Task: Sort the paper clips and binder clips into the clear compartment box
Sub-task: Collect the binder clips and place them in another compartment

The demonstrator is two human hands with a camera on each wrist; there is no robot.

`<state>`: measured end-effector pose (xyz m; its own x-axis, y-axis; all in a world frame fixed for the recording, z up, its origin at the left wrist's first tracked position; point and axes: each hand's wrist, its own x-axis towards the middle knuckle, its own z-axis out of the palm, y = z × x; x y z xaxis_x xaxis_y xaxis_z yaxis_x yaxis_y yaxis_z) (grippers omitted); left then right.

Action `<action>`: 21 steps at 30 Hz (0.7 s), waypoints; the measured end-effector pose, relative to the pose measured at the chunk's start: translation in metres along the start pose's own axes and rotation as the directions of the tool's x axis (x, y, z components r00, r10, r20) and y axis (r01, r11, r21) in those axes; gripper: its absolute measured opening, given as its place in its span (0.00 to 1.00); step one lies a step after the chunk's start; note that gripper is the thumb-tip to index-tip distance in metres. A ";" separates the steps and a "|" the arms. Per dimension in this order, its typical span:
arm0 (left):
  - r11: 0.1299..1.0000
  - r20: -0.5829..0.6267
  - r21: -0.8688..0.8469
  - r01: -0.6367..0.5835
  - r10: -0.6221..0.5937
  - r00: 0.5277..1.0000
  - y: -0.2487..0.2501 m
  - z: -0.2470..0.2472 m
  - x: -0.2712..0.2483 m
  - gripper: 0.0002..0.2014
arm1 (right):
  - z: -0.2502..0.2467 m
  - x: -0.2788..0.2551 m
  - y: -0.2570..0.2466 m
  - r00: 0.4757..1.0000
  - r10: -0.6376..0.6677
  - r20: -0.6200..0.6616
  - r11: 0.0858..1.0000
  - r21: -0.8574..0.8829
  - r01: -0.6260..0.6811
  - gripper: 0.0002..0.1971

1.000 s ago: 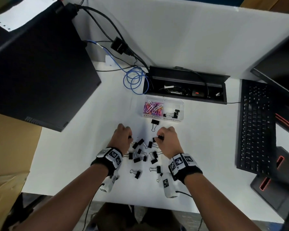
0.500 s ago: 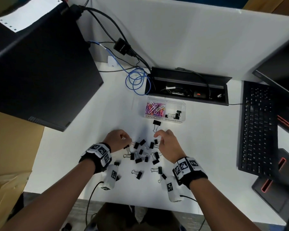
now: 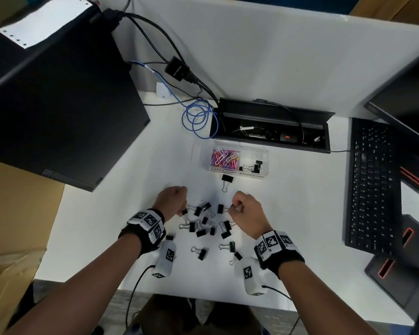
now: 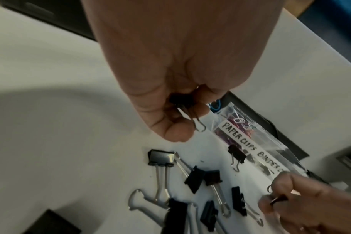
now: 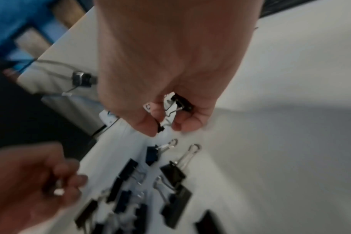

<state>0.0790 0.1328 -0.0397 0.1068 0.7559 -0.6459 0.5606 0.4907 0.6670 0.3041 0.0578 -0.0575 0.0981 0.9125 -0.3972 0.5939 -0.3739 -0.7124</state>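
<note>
A clear compartment box (image 3: 264, 154) stands past my hands; its left cell holds coloured paper clips (image 3: 224, 157), its right cell a few black binder clips (image 3: 253, 165). One binder clip (image 3: 228, 181) lies just in front of the box. Several more binder clips (image 3: 203, 224) are scattered between my wrists. My left hand (image 3: 183, 209) is curled at the pile's left edge and grips a small black binder clip (image 4: 180, 100) in its fingers. At the pile's upper right, my right hand (image 3: 234, 207) is curled round a binder clip (image 5: 182, 102) and pinches another (image 5: 160, 127).
A black computer tower (image 3: 58, 105) fills the left. An open cable tray (image 3: 271, 126) and a coiled blue cable (image 3: 198, 119) sit behind the box. A keyboard (image 3: 370, 184) lies at the right. The desk's front edge (image 3: 203, 296) runs below my wrists.
My left hand has slid from over the pile to its left edge. The right hand has stayed at the upper right of the pile, fingers still curled on clips.
</note>
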 end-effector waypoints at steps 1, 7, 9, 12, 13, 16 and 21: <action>0.996 0.008 0.069 -0.051 0.051 0.999 -0.001 0.002 -0.001 0.14 | -0.002 -0.002 -0.002 0.999 0.040 -0.008 0.995 0.095 -0.039 0.12; 0.803 0.197 0.508 -0.313 0.245 0.949 -0.007 0.015 -0.009 0.11 | -0.005 -0.005 -0.006 0.979 0.204 0.017 0.903 0.383 -0.194 0.12; 0.704 0.256 0.617 -0.353 0.244 0.935 -0.012 0.016 -0.007 0.16 | -0.007 -0.005 -0.010 0.978 0.206 0.025 0.894 0.402 -0.199 0.11; 0.630 0.256 0.682 -0.373 0.273 0.928 -0.011 0.017 -0.004 0.09 | -0.010 -0.005 -0.017 0.983 0.184 -0.005 0.889 0.428 -0.165 0.12; 0.620 0.261 0.692 -0.370 0.264 0.929 -0.011 0.017 -0.002 0.08 | -0.012 -0.004 -0.020 0.983 0.182 -0.014 0.882 0.444 -0.157 0.12; 0.626 0.267 0.693 -0.357 0.238 0.934 -0.010 0.015 0.001 0.09 | -0.019 0.000 -0.027 0.981 0.188 -0.047 0.862 0.486 -0.142 0.11; 0.592 0.265 0.716 -0.369 0.259 0.929 -0.002 0.016 0.004 0.12 | -0.034 0.007 -0.031 0.969 0.225 -0.100 0.828 0.544 -0.137 0.13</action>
<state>0.0914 0.1284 -0.0492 0.4618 0.7148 -0.5251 0.8806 -0.2988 0.3678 0.3136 0.0817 -0.0188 0.3084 0.8166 -0.4879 0.0436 -0.5245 -0.8503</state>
